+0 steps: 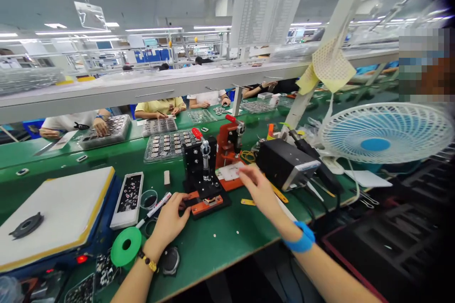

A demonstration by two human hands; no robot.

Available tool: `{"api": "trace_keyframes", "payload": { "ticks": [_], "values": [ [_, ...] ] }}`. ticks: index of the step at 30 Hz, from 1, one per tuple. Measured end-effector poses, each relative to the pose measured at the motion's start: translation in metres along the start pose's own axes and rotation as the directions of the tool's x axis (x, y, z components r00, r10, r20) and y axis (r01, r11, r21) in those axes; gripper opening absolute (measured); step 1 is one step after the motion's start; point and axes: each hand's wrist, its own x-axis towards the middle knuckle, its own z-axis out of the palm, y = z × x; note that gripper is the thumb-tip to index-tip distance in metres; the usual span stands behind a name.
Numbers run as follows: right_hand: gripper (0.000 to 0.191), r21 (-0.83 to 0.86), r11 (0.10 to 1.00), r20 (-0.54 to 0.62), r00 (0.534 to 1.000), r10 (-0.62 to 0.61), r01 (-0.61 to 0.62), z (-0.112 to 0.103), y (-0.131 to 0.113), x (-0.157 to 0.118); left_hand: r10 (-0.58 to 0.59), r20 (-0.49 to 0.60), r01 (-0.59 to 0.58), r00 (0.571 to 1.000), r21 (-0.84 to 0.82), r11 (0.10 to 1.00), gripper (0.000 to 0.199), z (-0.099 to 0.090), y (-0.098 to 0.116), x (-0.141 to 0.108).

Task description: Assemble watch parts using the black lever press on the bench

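My left hand [169, 220] rests at the left side of the black toggle-clamp fixture [201, 163], its fingers curled against the orange block [206, 204] at the base; what the fingertips grip, if anything, is hidden. My right hand [259, 189] is raised with its fingers apart, just in front of the orange fixture [227, 142] and its pale plate [231, 172]. Both fixtures have red-tipped levers pointing up. A white marker [154, 209] lies left of my left hand, beside a green spool [126, 246].
A white fan [384, 132] and black box [286, 163] stand at right. Left are a white-topped box [60, 213] and white parts tray [128, 199]. Clear trays [167, 146] lie behind the fixtures. A co-worker's hand [100, 125] touches another tray. A pale shelf beam [142, 86] crosses above.
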Motion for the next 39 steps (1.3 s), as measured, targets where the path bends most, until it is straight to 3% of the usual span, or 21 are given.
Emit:
{"api": "trace_keyframes", "payload": {
  "ticks": [2,6,9,12,16,22,25,32,39],
  "values": [
    [0.033,-0.12,0.991,0.099,0.993,0.063,-0.051,0.006,0.026,-0.032,-0.002,-0.013,0.002,1.0,-0.007,1.0,0.033,0.001,-0.002,0.0],
    [0.025,-0.288,0.945,0.268,0.96,-0.079,0.158,0.038,0.037,-0.064,0.005,-0.049,-0.007,0.999,-0.038,0.999,0.031,0.0,-0.004,0.001],
    [0.027,-0.376,0.896,0.26,0.955,-0.142,0.236,0.06,0.033,-0.065,-0.018,-0.065,0.013,0.998,-0.087,0.996,0.03,-0.002,-0.002,0.004],
    [0.026,-0.387,0.894,0.22,0.964,-0.147,0.225,0.069,0.034,-0.06,-0.04,-0.098,0.027,0.994,-0.127,0.992,0.035,-0.004,0.002,0.006],
    [0.025,-0.292,0.945,0.185,0.978,-0.093,0.145,0.068,0.033,-0.056,-0.072,-0.132,0.048,0.989,-0.175,0.983,0.044,-0.006,0.004,0.005],
    [0.043,-0.173,0.983,0.192,0.981,-0.022,0.056,0.064,0.026,-0.059,-0.23,-0.172,0.17,0.958,-0.307,0.936,0.066,-0.009,0.002,0.003],
    [0.035,-0.158,0.985,0.187,0.981,-0.042,0.072,0.058,0.024,-0.062,-0.253,-0.125,0.191,0.959,-0.371,0.909,0.066,-0.009,0.007,0.005],
    [0.014,-0.142,0.986,0.184,0.981,-0.058,0.084,0.032,0.019,-0.09,-0.175,0.025,0.172,0.984,-0.378,0.91,0.057,-0.005,0.027,-0.001],
    [0.031,-0.29,0.952,0.349,0.937,0.015,0.093,0.027,0.023,-0.104,-0.218,0.133,0.251,0.967,-0.347,0.903,0.06,0.002,0.031,-0.001]
  ]
}}
